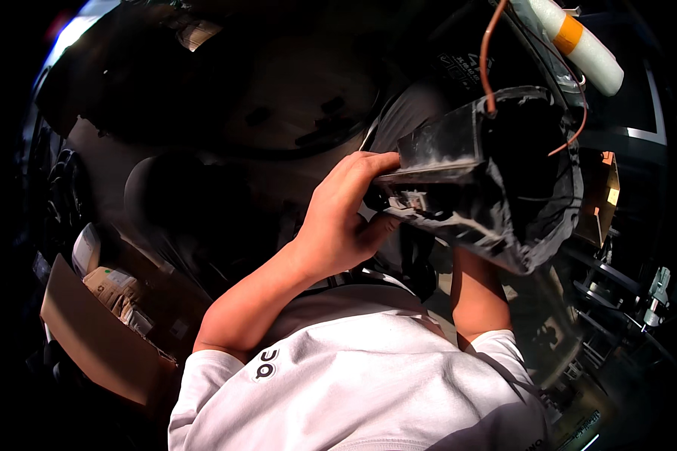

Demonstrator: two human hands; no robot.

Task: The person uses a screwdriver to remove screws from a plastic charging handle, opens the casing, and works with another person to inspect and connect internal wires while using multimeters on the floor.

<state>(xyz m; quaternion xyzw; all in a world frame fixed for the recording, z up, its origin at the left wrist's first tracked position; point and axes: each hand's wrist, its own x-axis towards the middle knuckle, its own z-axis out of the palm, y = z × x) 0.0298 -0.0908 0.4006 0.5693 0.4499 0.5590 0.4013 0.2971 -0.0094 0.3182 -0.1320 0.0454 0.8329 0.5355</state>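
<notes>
A black open-ended box-like housing (442,144), dusty in places and with a ragged, crumpled dark edge round its wide opening, is held up in front of my chest. My left hand (342,207) grips its narrower left end, fingers over the top and thumb underneath. From below, my right forearm (480,297) reaches up behind the housing; the hand itself is hidden by it. Close to the opening hangs a copper-coloured tube (486,64), its lower end overlapping the housing's top edge. A thinner copper tube (579,124) curves down across the opening. Whether either tube touches it I cannot tell.
A white foam-like roll with an orange band (594,56) is at the upper right. Open cardboard boxes (98,338) stand at the lower left, and another carton (600,199) is to the right. Dark metal racking (605,289) lies beyond my right arm.
</notes>
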